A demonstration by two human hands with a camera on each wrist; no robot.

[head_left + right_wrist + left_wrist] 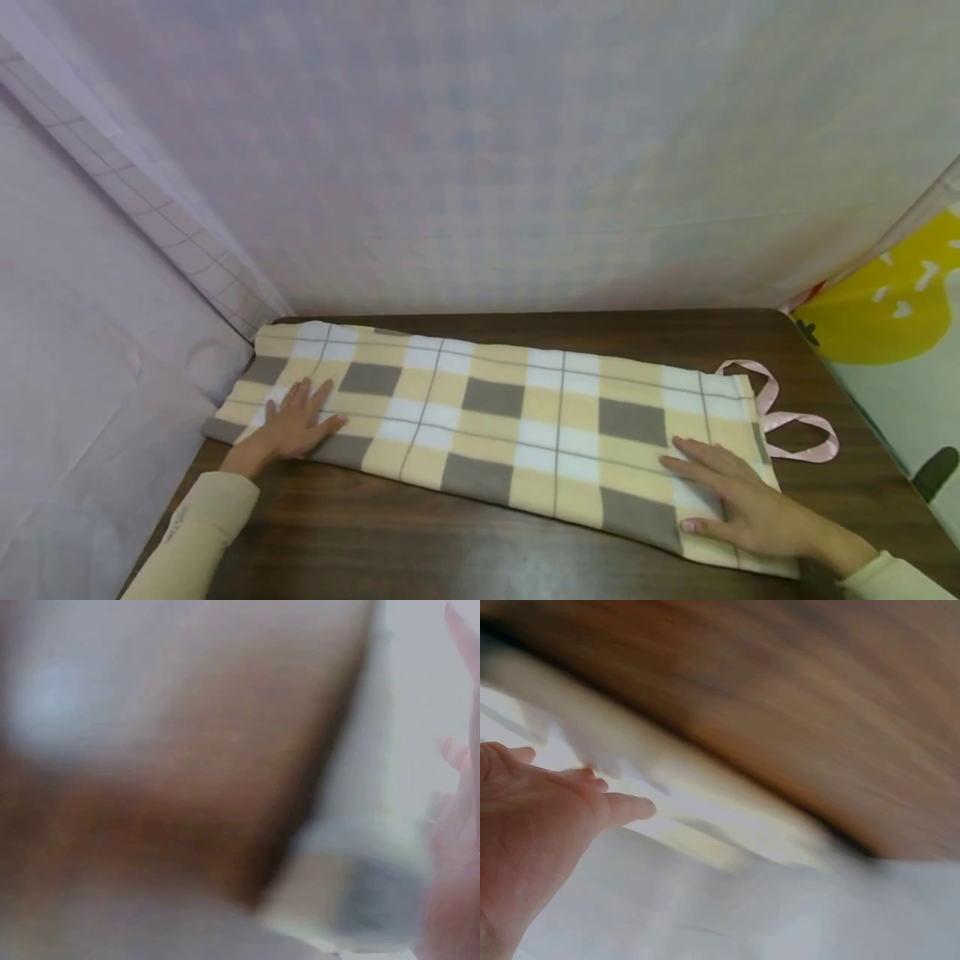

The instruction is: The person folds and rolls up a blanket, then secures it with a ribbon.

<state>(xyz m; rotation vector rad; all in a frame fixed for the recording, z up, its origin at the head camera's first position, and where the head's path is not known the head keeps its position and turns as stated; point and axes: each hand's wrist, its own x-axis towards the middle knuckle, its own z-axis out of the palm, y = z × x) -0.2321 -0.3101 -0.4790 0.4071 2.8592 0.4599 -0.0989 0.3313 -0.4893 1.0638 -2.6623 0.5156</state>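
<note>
Left hand (pixel 294 425) and right hand (pixel 741 498) spread, resting on checked cloth (pixel 487 429); step judged smoothing; next move likely calls for gripping it

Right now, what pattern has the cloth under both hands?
The cloth is checked in pale yellow, white and grey, seen best in the head view.

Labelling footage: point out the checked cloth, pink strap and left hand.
Checked cloth (pixel 492 400), head view, a central grey square.
Pink strap (pixel 814 454), head view, the nearer loop.
Left hand (pixel 295 425), head view, its back.
</note>
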